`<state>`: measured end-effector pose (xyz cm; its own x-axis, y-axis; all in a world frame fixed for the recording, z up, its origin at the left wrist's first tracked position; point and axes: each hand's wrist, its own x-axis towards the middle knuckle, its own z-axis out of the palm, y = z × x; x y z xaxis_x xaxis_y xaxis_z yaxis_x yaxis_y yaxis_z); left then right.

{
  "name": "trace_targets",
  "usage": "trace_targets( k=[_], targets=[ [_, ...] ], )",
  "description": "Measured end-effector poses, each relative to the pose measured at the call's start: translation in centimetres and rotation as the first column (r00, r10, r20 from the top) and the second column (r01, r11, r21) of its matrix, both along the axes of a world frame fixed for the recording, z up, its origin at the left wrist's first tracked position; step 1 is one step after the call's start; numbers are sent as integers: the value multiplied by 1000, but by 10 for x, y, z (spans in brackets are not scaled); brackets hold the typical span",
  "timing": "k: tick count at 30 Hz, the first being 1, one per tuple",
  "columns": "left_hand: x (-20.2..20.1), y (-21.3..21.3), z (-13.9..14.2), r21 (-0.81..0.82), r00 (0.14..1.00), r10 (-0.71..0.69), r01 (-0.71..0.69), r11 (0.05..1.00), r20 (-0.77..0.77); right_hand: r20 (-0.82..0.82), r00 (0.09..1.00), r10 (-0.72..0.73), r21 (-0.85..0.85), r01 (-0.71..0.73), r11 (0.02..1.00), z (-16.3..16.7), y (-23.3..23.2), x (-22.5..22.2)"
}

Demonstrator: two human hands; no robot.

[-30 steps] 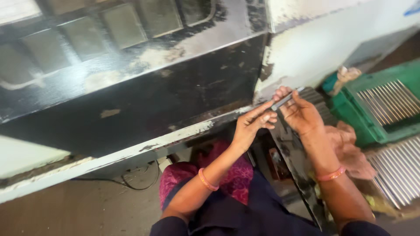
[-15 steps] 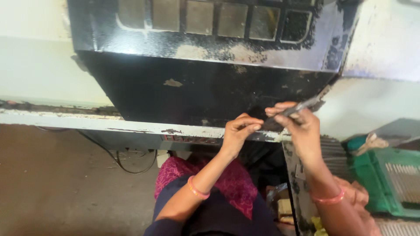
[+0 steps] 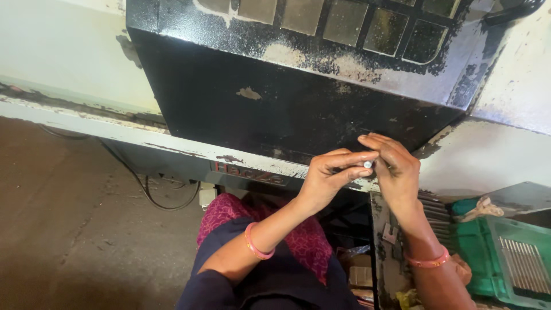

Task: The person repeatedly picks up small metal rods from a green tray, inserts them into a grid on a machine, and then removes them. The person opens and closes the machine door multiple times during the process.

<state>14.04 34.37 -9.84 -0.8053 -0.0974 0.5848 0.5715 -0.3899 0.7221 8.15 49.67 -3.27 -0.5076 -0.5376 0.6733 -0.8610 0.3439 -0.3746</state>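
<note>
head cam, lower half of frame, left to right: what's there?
Bare floor → black cable → left bangle → left hand → small metal rod pinched between both hands → right hand → right bangle → green crate.

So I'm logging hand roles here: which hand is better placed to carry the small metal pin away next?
Probably the right hand. Its fingers curl around the small metal pin, while the left hand only meets the pin's end with its fingertips. The green crate also lies on the right side.
</note>
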Motion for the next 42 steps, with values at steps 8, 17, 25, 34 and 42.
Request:
trace_targets(
  k=[8,17,25,34,42],
  targets=[
    [-5,3,9,85,994,-97,92,992,56,2,1000,-19,-1,19,1000,4,4,-7],
    [-17,5,2,99,996,11,-19,995,83,9,998,-66,30,65,997,7,14,0],
    [-30,-16,20,584,898,-434,391,712,-73,-16,990,139,-499,-128,857,-28,19,-15],
    [-15,-5,42,560,875,-444,470,682,-194,5,988,-157,164,154,974,-37,14,-24],
    [-2,14,56,557,817,-507,564,609,-273,139,988,-61,-22,65,998,-48,14,-28]
  ],
)
